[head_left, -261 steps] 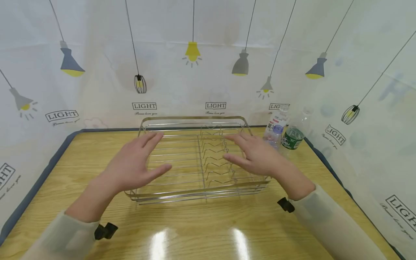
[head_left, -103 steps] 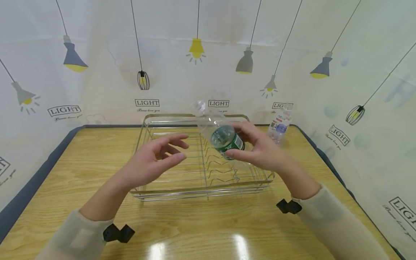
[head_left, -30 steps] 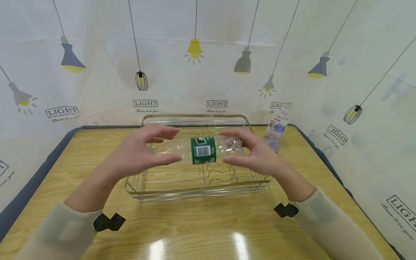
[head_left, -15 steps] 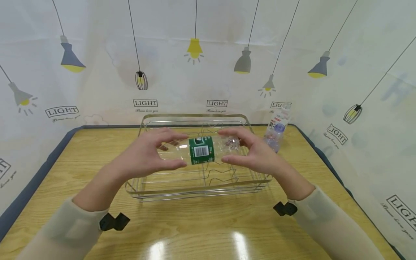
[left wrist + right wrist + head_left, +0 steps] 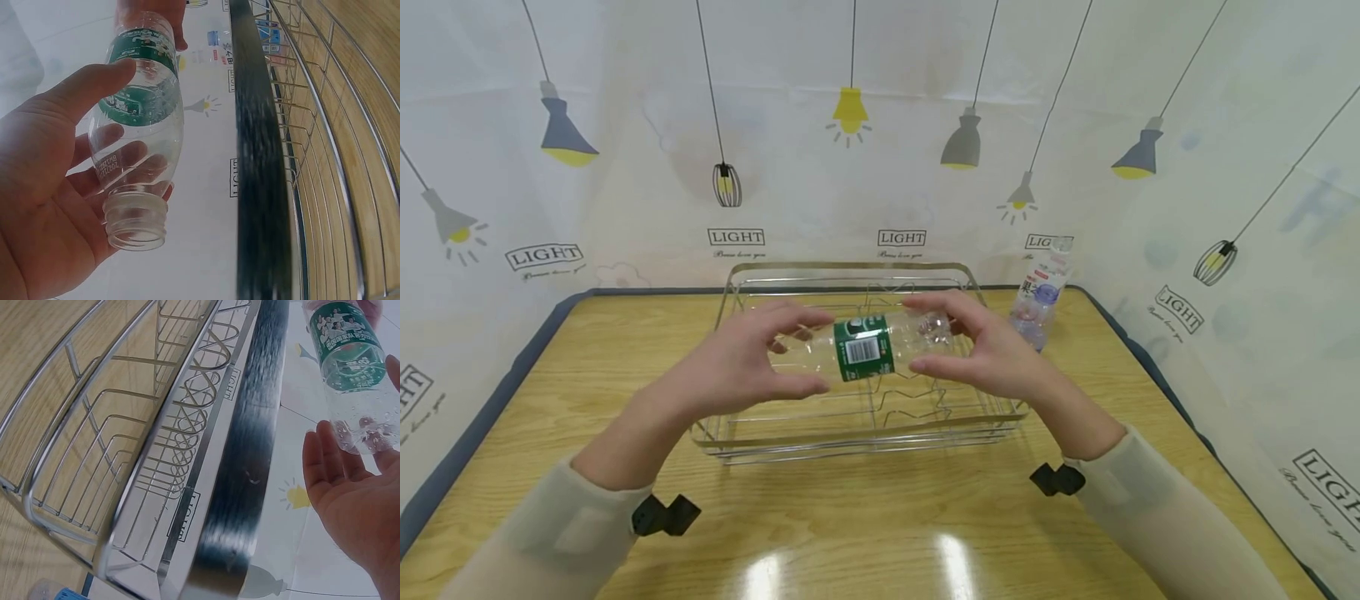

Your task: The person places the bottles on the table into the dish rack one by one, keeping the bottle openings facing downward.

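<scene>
A clear plastic bottle [image 5: 863, 348] with a green label lies sideways in the air over a wire dish rack [image 5: 865, 437]. My right hand [image 5: 992, 346] grips its base end, fingers behind and thumb in front. Around the neck end curls my left hand [image 5: 741, 358]. The left wrist view shows the bottle's bare, uncapped mouth [image 5: 135, 240] near the left palm, with fingers [image 5: 134, 153] behind the bottle and the thumb across its near side. In the right wrist view, the right hand [image 5: 356, 494] is at the dimpled base.
Another clear bottle [image 5: 1037, 300] with a white and purple label stands at the back right of the wooden table [image 5: 850, 517]. The rack has upright wavy wire dividers [image 5: 187, 425] on its right half. A patterned curtain [image 5: 820, 167] encloses the back and sides.
The green-labelled bottle has left its spot at the back right; my right hand lifted and turned it sideways over the rack. My left hand has since moved right, round its neck end.
</scene>
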`<state>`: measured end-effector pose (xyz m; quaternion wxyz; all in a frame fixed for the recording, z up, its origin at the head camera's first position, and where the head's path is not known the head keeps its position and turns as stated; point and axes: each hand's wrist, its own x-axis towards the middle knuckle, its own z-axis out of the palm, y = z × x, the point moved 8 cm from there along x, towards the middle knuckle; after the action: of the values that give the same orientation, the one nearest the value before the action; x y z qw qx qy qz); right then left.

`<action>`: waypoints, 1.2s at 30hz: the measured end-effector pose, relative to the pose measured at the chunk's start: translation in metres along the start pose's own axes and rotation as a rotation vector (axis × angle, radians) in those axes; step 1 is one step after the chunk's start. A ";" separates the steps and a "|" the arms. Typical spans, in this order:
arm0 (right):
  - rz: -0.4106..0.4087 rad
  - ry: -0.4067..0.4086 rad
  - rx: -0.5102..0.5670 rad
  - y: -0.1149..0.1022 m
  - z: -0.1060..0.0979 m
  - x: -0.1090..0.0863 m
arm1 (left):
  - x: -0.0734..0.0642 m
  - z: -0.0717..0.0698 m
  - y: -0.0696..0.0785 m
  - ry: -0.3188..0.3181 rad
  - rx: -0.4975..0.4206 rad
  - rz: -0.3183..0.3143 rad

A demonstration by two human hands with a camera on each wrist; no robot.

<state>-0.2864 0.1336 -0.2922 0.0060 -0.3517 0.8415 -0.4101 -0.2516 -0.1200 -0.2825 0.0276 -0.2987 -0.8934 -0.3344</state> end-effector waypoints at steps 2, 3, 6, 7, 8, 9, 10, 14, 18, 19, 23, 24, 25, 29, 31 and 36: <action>0.004 0.004 0.005 0.000 0.000 0.000 | 0.000 0.001 0.000 -0.002 -0.002 -0.012; 0.006 0.007 0.013 0.001 -0.001 0.001 | 0.000 0.002 0.000 -0.002 -0.005 -0.015; 0.017 0.019 0.061 0.002 -0.002 0.002 | 0.000 0.003 -0.001 0.002 -0.018 -0.028; 0.022 0.025 0.083 0.003 -0.002 0.002 | 0.000 0.003 -0.002 0.005 -0.024 -0.034; 0.027 0.033 0.104 0.004 -0.003 0.003 | -0.001 0.003 -0.003 0.010 -0.031 -0.039; 0.032 0.043 0.123 0.005 -0.004 0.003 | -0.001 0.003 -0.004 0.015 -0.040 -0.047; 0.037 0.054 0.140 0.006 -0.005 0.004 | -0.001 0.003 -0.005 0.021 -0.049 -0.056; 0.046 0.095 0.186 0.008 -0.009 0.004 | -0.004 0.003 -0.010 0.049 -0.105 -0.106; 0.047 0.103 0.215 0.008 -0.009 0.005 | -0.004 0.003 -0.014 0.073 -0.193 -0.156; 0.042 0.100 0.224 0.008 -0.008 0.005 | -0.004 0.003 -0.015 0.077 -0.215 -0.164; 0.022 0.080 0.240 0.003 -0.004 0.008 | -0.002 0.006 -0.018 0.097 -0.296 -0.195; 0.016 0.073 0.245 0.002 -0.002 0.009 | -0.001 0.007 -0.019 0.104 -0.310 -0.197; 0.012 0.065 0.244 0.000 0.000 0.010 | 0.000 0.008 -0.020 0.109 -0.324 -0.200; 0.009 0.030 0.237 -0.005 0.009 0.016 | 0.003 0.014 -0.022 0.118 -0.383 -0.211; 0.014 0.019 0.238 -0.008 0.013 0.019 | 0.005 0.018 -0.023 0.116 -0.408 -0.219; 0.020 0.014 0.254 -0.014 0.019 0.026 | 0.008 0.024 -0.019 0.110 -0.456 -0.203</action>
<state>-0.2918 0.0992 -0.2878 0.0487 -0.3367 0.7862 -0.5159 -0.2652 -0.1127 -0.3101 -0.0258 -0.1875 -0.8174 -0.5441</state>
